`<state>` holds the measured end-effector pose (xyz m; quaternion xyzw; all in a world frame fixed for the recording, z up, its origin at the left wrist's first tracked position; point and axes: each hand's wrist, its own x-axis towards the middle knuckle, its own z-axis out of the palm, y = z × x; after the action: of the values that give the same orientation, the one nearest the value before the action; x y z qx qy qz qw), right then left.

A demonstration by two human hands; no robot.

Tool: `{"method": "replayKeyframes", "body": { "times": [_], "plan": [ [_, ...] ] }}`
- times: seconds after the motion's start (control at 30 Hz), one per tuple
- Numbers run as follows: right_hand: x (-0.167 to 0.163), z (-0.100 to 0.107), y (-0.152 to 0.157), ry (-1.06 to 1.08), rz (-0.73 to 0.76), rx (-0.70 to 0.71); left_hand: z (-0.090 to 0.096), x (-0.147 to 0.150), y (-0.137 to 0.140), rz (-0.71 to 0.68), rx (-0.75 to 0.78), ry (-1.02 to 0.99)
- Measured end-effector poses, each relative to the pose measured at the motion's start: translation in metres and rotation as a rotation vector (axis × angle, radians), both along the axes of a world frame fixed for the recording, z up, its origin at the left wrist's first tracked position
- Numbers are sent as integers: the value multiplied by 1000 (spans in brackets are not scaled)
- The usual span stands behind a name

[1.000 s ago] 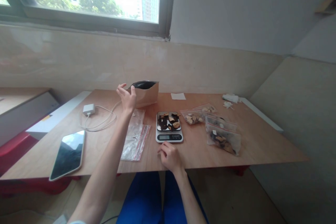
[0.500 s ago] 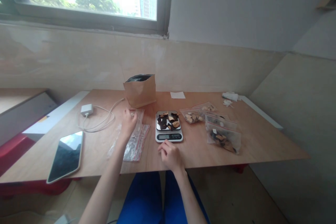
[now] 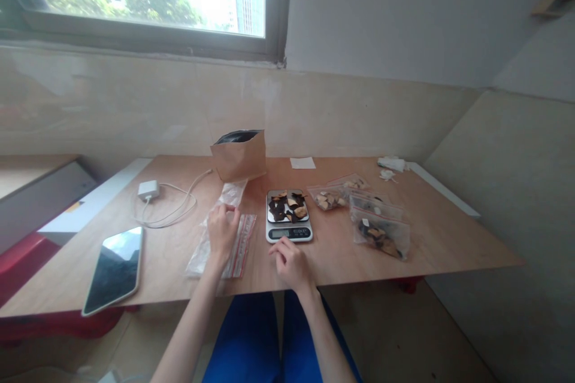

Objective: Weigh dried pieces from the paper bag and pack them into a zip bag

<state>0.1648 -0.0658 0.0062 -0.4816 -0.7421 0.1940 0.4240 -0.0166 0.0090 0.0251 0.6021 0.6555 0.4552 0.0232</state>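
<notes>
The stack of empty zip bags lay flat on the table, just left of the kitchen scale, and the left hand rested on top of it, fingers curled down onto the clear plastic as if pinching up the topmost bag; whether one was actually gripped could not be told from this angle. The right hand sat loosely curled and empty on the table edge, just in front of the scale's display.

On the scale's platform lay a small heap of dark and pale dried pieces (what exactly they were could not be made out). The step in hand looked like fetching a fresh bag for the weighed portion. Judged from that, the next move would call for separating a single bag from the stack and opening its red-striped zip mouth, probably with both hands.

Behind the stack stood a brown paper pouch, upright with its top open. To the right of the scale lay several filled zip bags, close together. Farther left were a white charger with its cable and a tablet overhanging the near edge.
</notes>
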Motion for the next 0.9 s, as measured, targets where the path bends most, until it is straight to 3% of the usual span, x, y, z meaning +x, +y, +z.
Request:
{"method": "replayKeyframes", "body": {
  "times": [0.13, 0.27, 0.4, 0.6, 0.7, 0.8, 0.9],
  "plan": [
    [-17, 15, 4, 308, -7, -6, 7, 19, -41, -145, 36, -195],
    [-41, 31, 11, 477, -34, -103, -2, 39, -69, -388, -34, -305],
    [-49, 37, 14, 602, -101, -174, -8, 47, -75, -488, -86, -343],
    [-32, 37, 1, 597, -96, -283, -3, 40, -76, -613, -46, -239],
    [-23, 33, -3, 581, -206, -274, 0, 38, -78, -486, 34, -271],
    [-15, 28, -3, 598, -319, -256, 4, 36, -76, -166, 209, -440],
    [-8, 23, -2, 571, -307, -267, 11, 37, -71, -26, 319, -615]
  ]
}}
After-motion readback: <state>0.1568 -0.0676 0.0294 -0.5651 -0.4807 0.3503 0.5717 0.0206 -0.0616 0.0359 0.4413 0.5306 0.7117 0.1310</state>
